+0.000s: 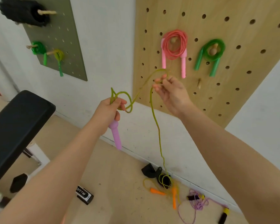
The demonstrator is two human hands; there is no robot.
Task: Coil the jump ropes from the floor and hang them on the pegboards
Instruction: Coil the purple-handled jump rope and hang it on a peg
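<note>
My left hand (109, 111) grips a purple handle (116, 137) that hangs below it, along with small loops of the olive-green jump rope (153, 117). My right hand (170, 90) pinches the same rope higher up, in front of the wooden pegboard (233, 88). From there the rope trails down to the floor. On that pegboard hang a coiled pink rope (174, 46) and a coiled green rope (212, 51). A free wooden peg (199, 83) sticks out below them.
A grey pegboard (66, 46) at the left holds two green coiled ropes and a black furry thing. On the floor by the wall lie an orange-handled rope (174, 197), a purple rope with black-and-yellow handles (199, 206) and black items. A black padded bench (16, 130) stands left.
</note>
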